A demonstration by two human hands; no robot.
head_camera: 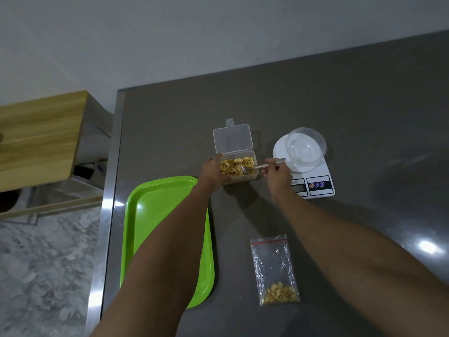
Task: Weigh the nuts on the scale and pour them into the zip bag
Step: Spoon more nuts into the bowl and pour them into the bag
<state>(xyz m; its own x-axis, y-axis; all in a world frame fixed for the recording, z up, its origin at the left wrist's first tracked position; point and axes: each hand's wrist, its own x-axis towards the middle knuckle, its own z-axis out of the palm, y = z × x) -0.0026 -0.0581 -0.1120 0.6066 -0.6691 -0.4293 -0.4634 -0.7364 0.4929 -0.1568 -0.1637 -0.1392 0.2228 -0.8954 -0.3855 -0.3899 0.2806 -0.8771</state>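
Scooping pale yellow nuts (234, 166) from one clear box (239, 170), lid flipped open, mid-surface. Left hand (210, 172) grips the box's side; right hand (278, 175) pinches a spoon (261, 165) dipped in. One scale (313, 182) at 3 o'clock carries one empty bowl (306, 147). One zip bag (275, 269) at 6 o'clock, few nuts inside.

Green tray (155, 215), wooden cabinet (41, 139)

The dark grey tabletop (340, 113) carries a green tray (155, 215) near left, a nut container (239, 170) and scale (315, 181) farther, a zip bag (274, 268) near.
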